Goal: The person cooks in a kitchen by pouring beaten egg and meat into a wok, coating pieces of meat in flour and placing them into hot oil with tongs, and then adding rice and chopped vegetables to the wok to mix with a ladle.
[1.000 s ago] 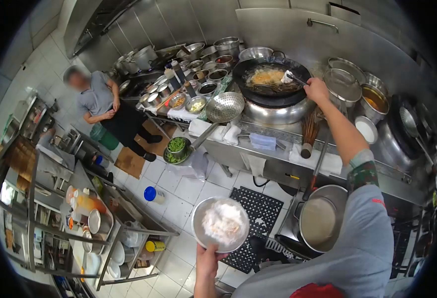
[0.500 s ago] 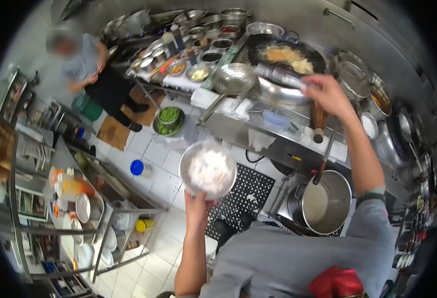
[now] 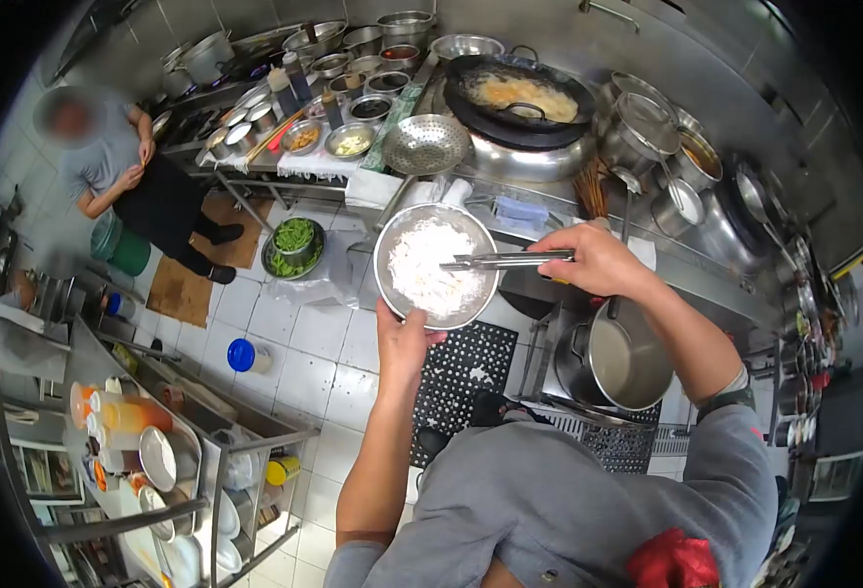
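My left hand grips the near rim of a metal bowl, held up over the floor. White, floury-looking pieces fill much of the bowl; their kind I cannot make out. In my right hand is a pair of metal tongs, its tips reaching into the white pieces from the right. Whether the tips grasp a piece is too small to tell. Beyond the bowl, a black wok on the range holds bubbling oil with pale golden food in it.
A perforated strainer lies left of the wok. A large pot stands below my right forearm. Seasoning containers line the counter at the back left. A co-worker stands at the far left; a blue-lidded tub sits on the floor.
My right hand has moved the tongs from near the wok back and down into the bowl. The bowl has come up and slightly right, toward the counter.
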A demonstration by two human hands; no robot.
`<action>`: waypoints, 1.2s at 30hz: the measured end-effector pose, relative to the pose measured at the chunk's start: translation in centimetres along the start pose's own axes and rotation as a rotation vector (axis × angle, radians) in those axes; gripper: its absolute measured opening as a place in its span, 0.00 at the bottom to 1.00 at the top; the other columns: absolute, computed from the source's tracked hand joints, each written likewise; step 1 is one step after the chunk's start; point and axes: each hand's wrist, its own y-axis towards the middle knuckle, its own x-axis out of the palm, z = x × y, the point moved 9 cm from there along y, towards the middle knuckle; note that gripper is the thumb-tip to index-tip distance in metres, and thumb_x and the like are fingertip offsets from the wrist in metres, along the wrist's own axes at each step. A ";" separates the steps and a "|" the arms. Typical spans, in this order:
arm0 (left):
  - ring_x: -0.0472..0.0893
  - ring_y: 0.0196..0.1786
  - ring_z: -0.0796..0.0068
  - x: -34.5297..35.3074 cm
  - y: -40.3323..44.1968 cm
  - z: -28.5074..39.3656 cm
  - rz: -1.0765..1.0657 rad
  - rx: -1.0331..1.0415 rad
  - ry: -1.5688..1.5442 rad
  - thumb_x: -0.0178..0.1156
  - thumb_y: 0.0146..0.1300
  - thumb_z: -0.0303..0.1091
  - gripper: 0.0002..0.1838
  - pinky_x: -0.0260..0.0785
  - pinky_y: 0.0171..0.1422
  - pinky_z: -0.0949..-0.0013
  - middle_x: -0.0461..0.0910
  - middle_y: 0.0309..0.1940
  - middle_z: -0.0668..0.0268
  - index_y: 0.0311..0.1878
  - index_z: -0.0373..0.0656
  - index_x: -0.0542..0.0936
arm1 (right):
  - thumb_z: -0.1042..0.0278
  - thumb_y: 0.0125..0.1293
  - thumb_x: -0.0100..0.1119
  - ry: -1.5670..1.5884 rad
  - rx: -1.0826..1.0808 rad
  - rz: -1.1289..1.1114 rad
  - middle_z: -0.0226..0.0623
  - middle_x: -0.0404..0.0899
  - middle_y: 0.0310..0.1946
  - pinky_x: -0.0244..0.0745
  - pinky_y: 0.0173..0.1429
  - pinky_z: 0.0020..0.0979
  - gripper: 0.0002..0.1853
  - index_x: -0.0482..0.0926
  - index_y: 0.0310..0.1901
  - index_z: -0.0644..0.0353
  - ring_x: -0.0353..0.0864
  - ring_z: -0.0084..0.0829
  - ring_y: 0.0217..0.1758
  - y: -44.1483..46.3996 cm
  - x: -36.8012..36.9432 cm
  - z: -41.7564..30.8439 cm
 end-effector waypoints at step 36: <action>0.83 0.39 0.66 8.1 13.3 -1.2 0.035 -0.052 -0.047 0.50 0.62 0.21 0.27 0.80 0.29 0.72 0.75 0.53 0.50 0.65 0.36 0.58 | 0.58 0.60 0.66 -0.067 0.157 0.629 0.48 0.85 0.42 0.78 0.50 0.37 0.21 0.82 0.52 0.61 0.85 0.40 0.45 18.3 -25.6 20.1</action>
